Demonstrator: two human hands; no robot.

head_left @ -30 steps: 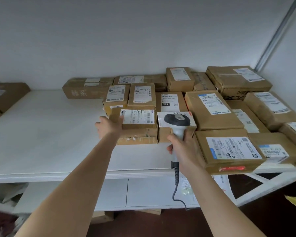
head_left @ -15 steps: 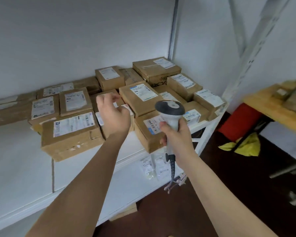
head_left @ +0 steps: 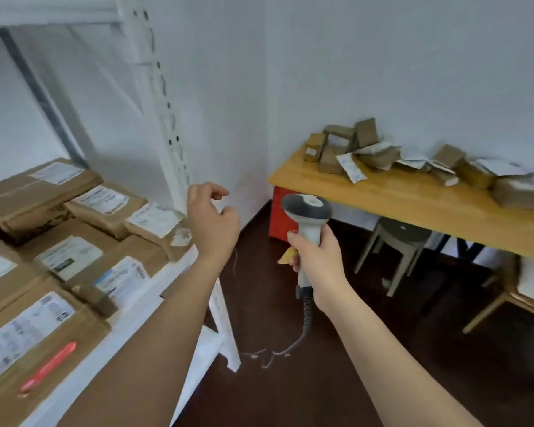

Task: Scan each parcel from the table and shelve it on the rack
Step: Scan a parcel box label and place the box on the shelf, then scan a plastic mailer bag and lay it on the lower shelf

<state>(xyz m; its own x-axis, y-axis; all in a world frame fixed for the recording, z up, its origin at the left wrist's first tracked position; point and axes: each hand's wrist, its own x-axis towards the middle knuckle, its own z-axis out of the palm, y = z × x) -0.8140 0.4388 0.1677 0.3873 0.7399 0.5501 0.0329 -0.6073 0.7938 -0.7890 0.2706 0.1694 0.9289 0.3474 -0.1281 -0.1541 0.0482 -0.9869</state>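
Observation:
My right hand grips a grey and white barcode scanner upright at mid-frame, its coiled cable hanging down to the floor. My left hand hovers empty in the air with fingers loosely curled, just right of the white rack. Several brown cardboard parcels with white labels lie packed on the rack shelf at the left. At the right, a wooden table carries a heap of several small parcels and white mailer bags against the wall.
A grey stool stands under the table, and a red box sits at its left end. Dark floor lies between rack and table. A second wooden piece of furniture shows at the right edge.
The view has swung right, away from the rack shelf toward the table. My left hand has come off the shelved parcels and now hangs free. The scanner stays in my right hand.

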